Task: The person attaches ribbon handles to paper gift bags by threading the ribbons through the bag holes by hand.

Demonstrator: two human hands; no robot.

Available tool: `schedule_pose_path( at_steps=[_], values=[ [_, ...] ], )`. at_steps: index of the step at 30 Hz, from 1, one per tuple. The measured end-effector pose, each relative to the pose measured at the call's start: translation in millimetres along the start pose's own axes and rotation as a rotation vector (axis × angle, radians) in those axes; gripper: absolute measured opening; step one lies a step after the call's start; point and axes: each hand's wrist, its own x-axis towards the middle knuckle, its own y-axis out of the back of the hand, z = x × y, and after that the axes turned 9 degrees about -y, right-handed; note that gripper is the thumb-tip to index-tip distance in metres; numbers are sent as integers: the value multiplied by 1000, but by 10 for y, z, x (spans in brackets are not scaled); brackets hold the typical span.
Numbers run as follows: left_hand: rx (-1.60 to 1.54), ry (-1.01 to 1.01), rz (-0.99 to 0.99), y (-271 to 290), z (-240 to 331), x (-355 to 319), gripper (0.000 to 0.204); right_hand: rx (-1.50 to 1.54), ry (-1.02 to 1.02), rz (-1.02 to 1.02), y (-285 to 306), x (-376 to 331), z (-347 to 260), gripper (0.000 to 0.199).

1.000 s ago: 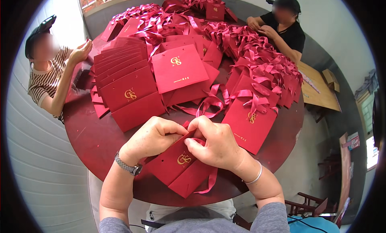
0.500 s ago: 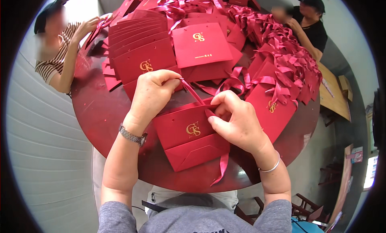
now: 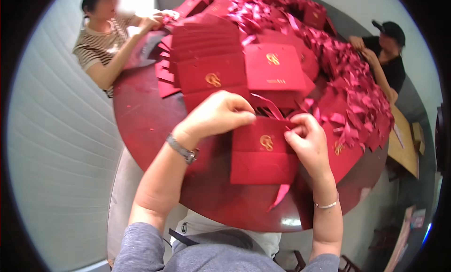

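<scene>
A flat, dark red paper gift bag (image 3: 264,164) with a gold emblem and folded bottom lies in front of me on the round table. My left hand (image 3: 221,111) is closed, thumb and fingertips together at the bag's upper left corner. What exactly lies between those fingertips is partly hidden. At the top right edge my right hand (image 3: 307,139) pinches the bag, its other fingers curled. A pink-red ribbon (image 3: 270,106) loops up behind the top edge between my hands. Another ribbon end (image 3: 280,197) hangs out below the bag's bottom edge.
Beyond my left hand is an overlapping stack of red bags (image 3: 209,53). A lighter bag (image 3: 273,68) lies beside it. Heaped ribboned bags (image 3: 350,103) cover the right side of the dark red table (image 3: 145,126). Two people work across it, far left and far right.
My left hand has come down from the raised ribbon to the bag's upper left corner. The ribbon now curves loosely. The whole scene has shifted right in view.
</scene>
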Motion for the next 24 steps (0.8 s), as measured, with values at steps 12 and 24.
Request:
schedule_pose_path(
  at_steps=[12,24],
  values=[
    [-168,-61,-15,-178,-66,55,24,84,-16,75,161,-58,25,33],
    [-491,18,193,208,-43,-32,13,257,-12,-210,289,12,85,38]
  ],
)
